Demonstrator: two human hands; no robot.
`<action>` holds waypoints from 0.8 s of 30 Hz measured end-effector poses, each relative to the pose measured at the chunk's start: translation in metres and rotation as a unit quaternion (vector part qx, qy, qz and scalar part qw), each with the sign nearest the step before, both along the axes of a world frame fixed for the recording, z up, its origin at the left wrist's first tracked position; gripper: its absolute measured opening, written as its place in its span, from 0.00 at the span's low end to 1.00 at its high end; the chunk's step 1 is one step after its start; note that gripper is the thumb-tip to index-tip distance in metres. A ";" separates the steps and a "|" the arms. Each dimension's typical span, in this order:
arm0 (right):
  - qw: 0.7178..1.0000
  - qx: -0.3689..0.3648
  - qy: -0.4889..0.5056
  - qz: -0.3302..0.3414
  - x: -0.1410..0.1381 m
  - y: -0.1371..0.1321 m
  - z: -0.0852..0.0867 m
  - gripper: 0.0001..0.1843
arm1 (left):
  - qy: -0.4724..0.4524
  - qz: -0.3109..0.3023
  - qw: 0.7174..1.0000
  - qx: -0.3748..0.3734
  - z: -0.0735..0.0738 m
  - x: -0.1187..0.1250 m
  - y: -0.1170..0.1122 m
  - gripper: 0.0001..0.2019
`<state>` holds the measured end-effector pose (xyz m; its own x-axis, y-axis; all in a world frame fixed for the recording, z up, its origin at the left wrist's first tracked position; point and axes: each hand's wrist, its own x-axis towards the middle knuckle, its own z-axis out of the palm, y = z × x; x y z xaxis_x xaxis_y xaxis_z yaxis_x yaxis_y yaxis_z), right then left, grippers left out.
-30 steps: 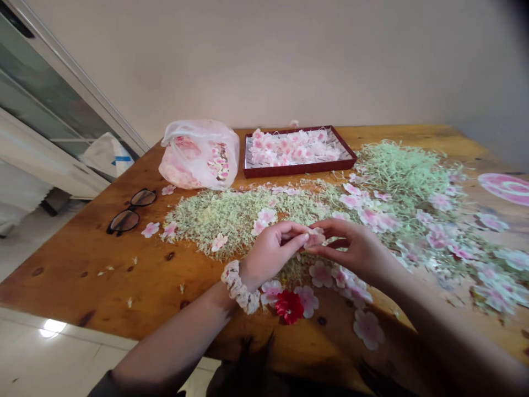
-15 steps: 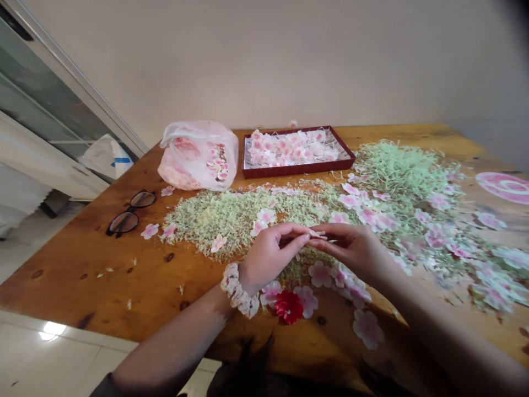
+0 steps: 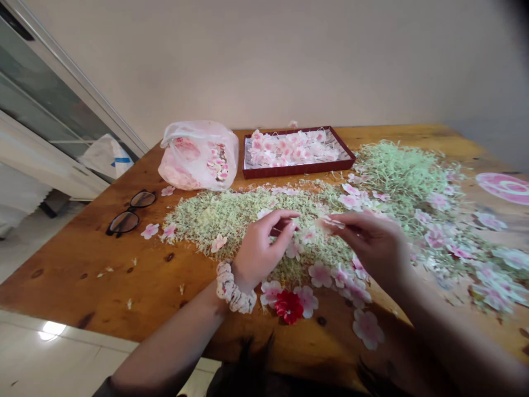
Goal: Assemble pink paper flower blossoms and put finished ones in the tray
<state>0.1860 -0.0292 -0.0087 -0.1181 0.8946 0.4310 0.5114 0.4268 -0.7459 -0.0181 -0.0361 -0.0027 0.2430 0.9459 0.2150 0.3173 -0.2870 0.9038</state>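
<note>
My right hand [image 3: 378,242] pinches a pale pink artificial flower [image 3: 330,222] between thumb and fingers, its petals blurred. My left hand [image 3: 264,245] hovers just left of it, thumb and fingers curved and slightly apart, with nothing visible between them. A scrunchie [image 3: 235,289] circles the left wrist. Beneath both hands spreads a heap of small pale green plastic stem pieces [image 3: 210,218]. Loose pink flower pieces lie on and around it, among them one flower [image 3: 320,274] in front of the hands. Nearer to me is a red flower [image 3: 289,307] resting against pink ones.
At the back stands a dark red tray [image 3: 300,169] of finished-looking pink blossoms, beside a plastic bag [image 3: 198,157] of pink pieces. Eyeglasses [image 3: 130,212] lie at left on the wooden table [image 3: 82,275]. Longer green stems [image 3: 405,171] are piled at right.
My hands, together before, have moved apart. The right one has drawn back and up with the flower; the left has shifted slightly left and loosened its fingers. Two flower pieces now show between them.
</note>
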 end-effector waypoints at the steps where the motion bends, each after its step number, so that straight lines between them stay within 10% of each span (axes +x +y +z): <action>1: 1.000 -0.011 0.020 -0.017 0.002 0.001 0.000 0.06 | 0.063 0.016 0.997 0.038 0.000 -0.002 0.002 0.12; 8: 0.986 -0.084 0.142 -0.033 0.005 0.008 0.000 0.06 | 0.252 -0.003 0.959 0.128 -0.024 0.004 0.012 0.16; 20: 0.969 -0.154 0.034 0.192 0.008 0.009 0.001 0.07 | 0.049 0.000 0.994 0.102 -0.008 0.005 0.006 0.04; 24: 0.962 -0.186 0.101 0.175 0.002 0.006 0.000 0.08 | -0.002 -0.034 0.999 0.042 -0.011 0.007 0.005 0.05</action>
